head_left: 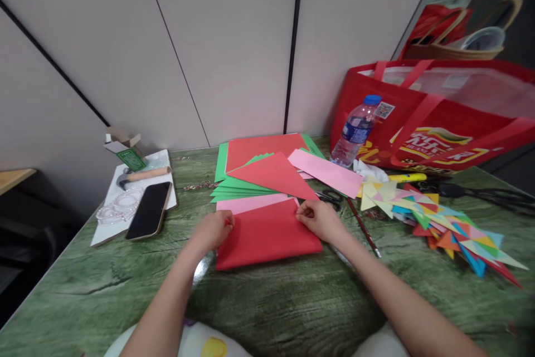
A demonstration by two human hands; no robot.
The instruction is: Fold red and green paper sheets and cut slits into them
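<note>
A sheet of red paper, bent over on itself with its fold toward me, lies in front of me. My left hand pinches its left edge. At its upper right corner, my right hand grips the paper between thumb and fingers. Pink paper shows just behind the red sheet. Beyond it are a folded red triangle and several green folded pieces, partly covered by that triangle. A pink strip lies to the right, close to scissors that are partly hidden.
Left: a phone, a hammer and a small green box on a white board. Right: a pencil, colourful folded paper pieces, a yellow marker, a water bottle and a red bag. A wall panel stands behind.
</note>
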